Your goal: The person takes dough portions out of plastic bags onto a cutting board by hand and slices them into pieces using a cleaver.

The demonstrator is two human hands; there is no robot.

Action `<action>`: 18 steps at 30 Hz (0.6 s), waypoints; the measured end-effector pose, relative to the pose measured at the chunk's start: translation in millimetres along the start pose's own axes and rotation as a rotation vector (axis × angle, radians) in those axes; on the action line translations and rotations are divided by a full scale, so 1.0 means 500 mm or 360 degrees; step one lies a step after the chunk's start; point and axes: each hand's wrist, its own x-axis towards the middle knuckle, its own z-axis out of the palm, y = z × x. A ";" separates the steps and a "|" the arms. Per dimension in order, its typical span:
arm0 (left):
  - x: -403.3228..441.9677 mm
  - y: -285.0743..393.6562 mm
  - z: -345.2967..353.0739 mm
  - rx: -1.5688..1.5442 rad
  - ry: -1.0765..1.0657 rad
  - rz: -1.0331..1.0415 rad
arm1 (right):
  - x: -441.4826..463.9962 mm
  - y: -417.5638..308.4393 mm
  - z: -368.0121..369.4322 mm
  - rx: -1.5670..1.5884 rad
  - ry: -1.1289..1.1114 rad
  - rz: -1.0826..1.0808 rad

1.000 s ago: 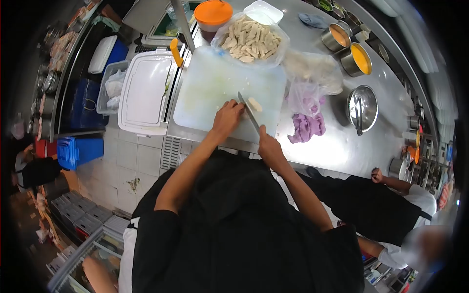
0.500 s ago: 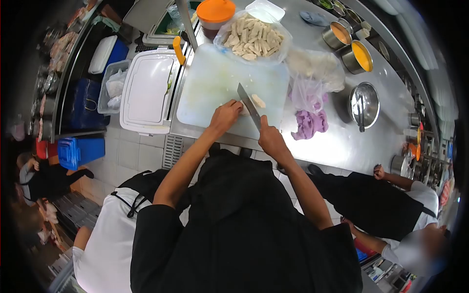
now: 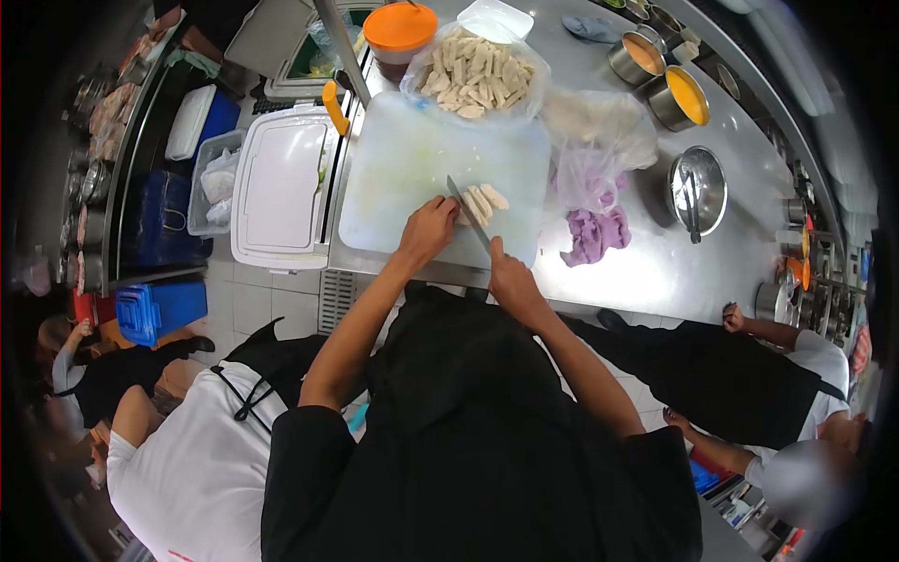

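My right hand (image 3: pixel 512 278) is closed round the handle of a kitchen knife (image 3: pixel 474 217), its blade slanting up and left over the white cutting board (image 3: pixel 389 178). Left of the blade, my left hand (image 3: pixel 431 229) has its fingers bent and pressed on a pale piece of food that looks like chicken; the fingers hide most of it. Several pale slices (image 3: pixel 487 199) lie against the blade's right side. Beyond, at the board's far edge, a clear plastic bag (image 3: pixel 536 94) lies open, full of similar pale strips (image 3: pixel 473 70).
An orange-lidded tub (image 3: pixel 401 28) stands behind the board. To the right are a tied plastic bag (image 3: pixel 599 131), a purple cloth (image 3: pixel 597 236), a metal bowl (image 3: pixel 707 192) and pots (image 3: pixel 676 98). A yellow handle (image 3: pixel 334 105) sticks up at left. Co-workers stand on both sides.
More slices now lie right of the blade, where one showed before. The knife and right hand have shifted slightly left. The co-worker at lower left has moved.
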 end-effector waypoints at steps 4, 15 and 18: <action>-0.004 -0.016 -0.005 -0.0147 0.0056 -0.0065 | 0.051 0.009 -0.068 0.0357 -0.0156 0.0223; -0.062 0.007 -0.020 -0.0557 0.0597 -0.0725 | -0.050 0.151 -0.104 0.1183 0.0091 0.0609; -0.035 0.047 0.021 -0.0241 0.0615 -0.0352 | -0.085 0.185 -0.035 0.1226 0.0142 0.0723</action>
